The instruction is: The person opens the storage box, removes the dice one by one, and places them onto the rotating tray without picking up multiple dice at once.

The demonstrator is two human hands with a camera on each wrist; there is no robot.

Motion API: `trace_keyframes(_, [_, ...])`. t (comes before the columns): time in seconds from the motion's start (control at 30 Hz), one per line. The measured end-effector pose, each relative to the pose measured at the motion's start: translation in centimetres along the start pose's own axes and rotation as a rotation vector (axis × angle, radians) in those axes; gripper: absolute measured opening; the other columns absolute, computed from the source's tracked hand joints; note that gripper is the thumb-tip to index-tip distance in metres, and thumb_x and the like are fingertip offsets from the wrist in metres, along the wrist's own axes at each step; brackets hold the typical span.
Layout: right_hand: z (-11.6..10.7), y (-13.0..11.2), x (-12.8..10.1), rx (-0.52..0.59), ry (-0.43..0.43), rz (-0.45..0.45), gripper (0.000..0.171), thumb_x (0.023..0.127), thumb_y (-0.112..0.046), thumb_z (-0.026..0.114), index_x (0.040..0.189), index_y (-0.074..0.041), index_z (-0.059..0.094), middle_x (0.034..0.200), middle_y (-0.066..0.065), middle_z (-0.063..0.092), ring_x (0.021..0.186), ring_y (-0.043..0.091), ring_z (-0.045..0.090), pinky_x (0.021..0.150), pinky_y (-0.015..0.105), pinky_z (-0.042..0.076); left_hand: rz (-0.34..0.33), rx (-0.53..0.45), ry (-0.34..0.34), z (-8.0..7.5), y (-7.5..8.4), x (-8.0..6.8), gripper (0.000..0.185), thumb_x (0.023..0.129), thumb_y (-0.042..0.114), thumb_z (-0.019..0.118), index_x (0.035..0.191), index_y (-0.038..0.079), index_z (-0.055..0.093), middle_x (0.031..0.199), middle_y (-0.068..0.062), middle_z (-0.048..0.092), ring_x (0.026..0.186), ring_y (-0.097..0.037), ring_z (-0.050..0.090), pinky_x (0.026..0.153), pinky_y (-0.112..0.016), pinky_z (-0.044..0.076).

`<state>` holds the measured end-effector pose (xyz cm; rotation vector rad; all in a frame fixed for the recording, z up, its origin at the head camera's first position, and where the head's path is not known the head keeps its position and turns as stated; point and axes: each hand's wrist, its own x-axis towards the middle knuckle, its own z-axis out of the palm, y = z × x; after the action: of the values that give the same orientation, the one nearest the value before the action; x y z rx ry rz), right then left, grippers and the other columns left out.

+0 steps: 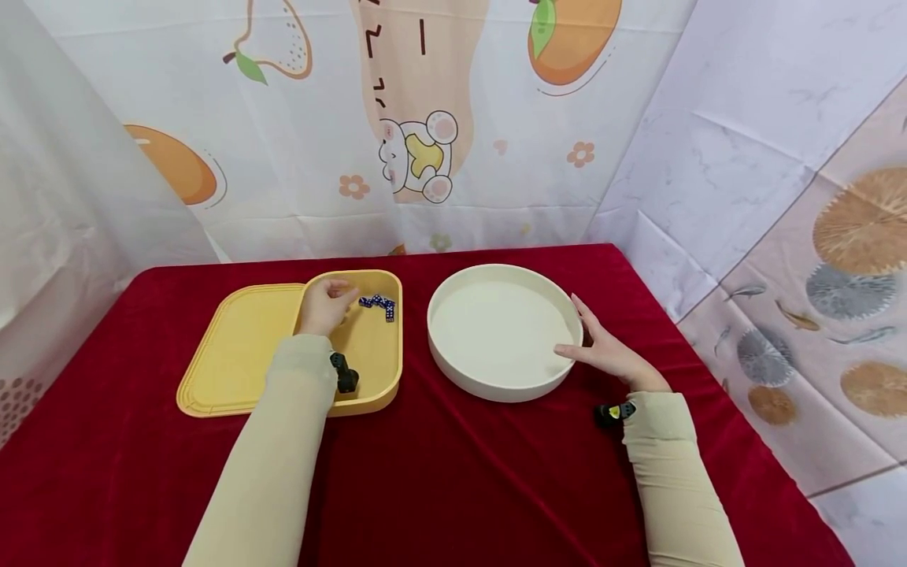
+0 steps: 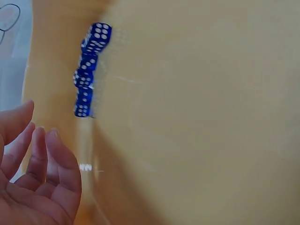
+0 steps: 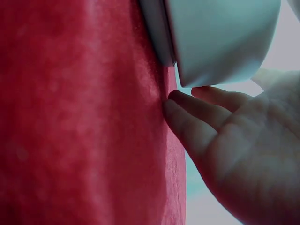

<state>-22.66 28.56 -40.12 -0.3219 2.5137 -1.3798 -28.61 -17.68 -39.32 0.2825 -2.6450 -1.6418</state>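
Beside the loosely open left hand (image 1: 324, 305), translucent blue white-pipped dice (image 1: 379, 304) line up; the open right hand (image 1: 602, 349) touches the white tray (image 1: 453, 370).

A table covered in deep red velvet cloth (image 1: 453, 472) fills the foreground. Behind it hangs a white curtain (image 1: 397, 134) printed with oranges, pears and a cartoon bear, while a marble-patterned sheet (image 1: 716, 142) with fish and lotus leaves lines the right side

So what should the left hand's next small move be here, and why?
Probably reach slightly further and pinch one of the blue dice. The left hand hovers in the yellow tray beside the dice, fingers loose and holding nothing, while the right hand rests on the rim of the empty white dish.
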Motion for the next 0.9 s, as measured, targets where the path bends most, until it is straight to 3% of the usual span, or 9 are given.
trace_keyframes(0.07, [0.1, 0.0, 0.1, -0.020, -0.003, 0.003, 0.106, 0.090, -0.029, 0.072, 0.160, -0.019, -0.007, 0.167, 0.011, -0.005, 0.153, 0.037, -0.002, 0.119, 0.062, 0.008, -0.015, 0.001, -0.011, 0.1, -0.2, 0.1, 0.044, 0.099, 0.022, 0.061, 0.136, 0.000, 0.053, 0.113, -0.014, 0.057, 0.090, -0.022, 0.063, 0.066, -0.019, 0.052])
trace_keyframes(0.3, [0.2, 0.0, 0.0, -0.020, -0.025, 0.006, 0.110, 0.089, -0.028, 0.073, 0.159, -0.017, -0.010, 0.167, 0.010, -0.011, 0.153, 0.036, -0.007, 0.119, 0.063, 0.005, -0.024, 0.080, -0.008, 0.3, -0.4, 0.0, 0.046, 0.096, 0.019, 0.064, 0.137, 0.000, 0.053, 0.127, -0.022, 0.058, 0.107, -0.030, 0.060, 0.075, -0.021, 0.048])
trace_keyframes(0.57, [0.1, 0.1, 0.1, -0.025, -0.027, 0.011, 0.111, 0.088, -0.029, 0.073, 0.159, -0.019, -0.012, 0.167, 0.010, -0.012, 0.153, 0.036, -0.008, 0.119, 0.064, 0.005, -0.031, 0.121, -0.011, 0.5, -0.7, 0.3, 0.048, 0.092, 0.015, 0.070, 0.136, 0.001, 0.055, 0.125, -0.020, 0.059, 0.101, -0.026, 0.058, 0.072, -0.020, 0.046])
trace_keyframes(0.77, [0.2, 0.2, 0.2, -0.005, -0.032, 0.027, 0.110, 0.089, -0.030, 0.073, 0.159, -0.023, -0.012, 0.167, 0.008, -0.011, 0.153, 0.036, -0.005, 0.119, 0.064, 0.008, 0.001, 0.185, -0.091, 0.5, -1.2, 0.5, 0.050, 0.095, 0.017, 0.066, 0.139, -0.003, 0.051, 0.131, -0.024, 0.056, 0.119, -0.032, 0.053, 0.097, -0.037, 0.046])
trace_keyframes(0.9, [0.2, 0.1, 0.1, -0.006, -0.029, 0.032, 0.110, 0.088, -0.030, 0.073, 0.159, -0.024, -0.011, 0.167, 0.008, -0.010, 0.153, 0.036, -0.004, 0.119, 0.063, 0.009, 0.003, 0.227, -0.139, 0.5, -1.4, 0.8, 0.052, 0.097, 0.021, 0.064, 0.141, 0.000, 0.049, 0.133, -0.025, 0.055, 0.121, -0.034, 0.051, 0.101, -0.042, 0.043])
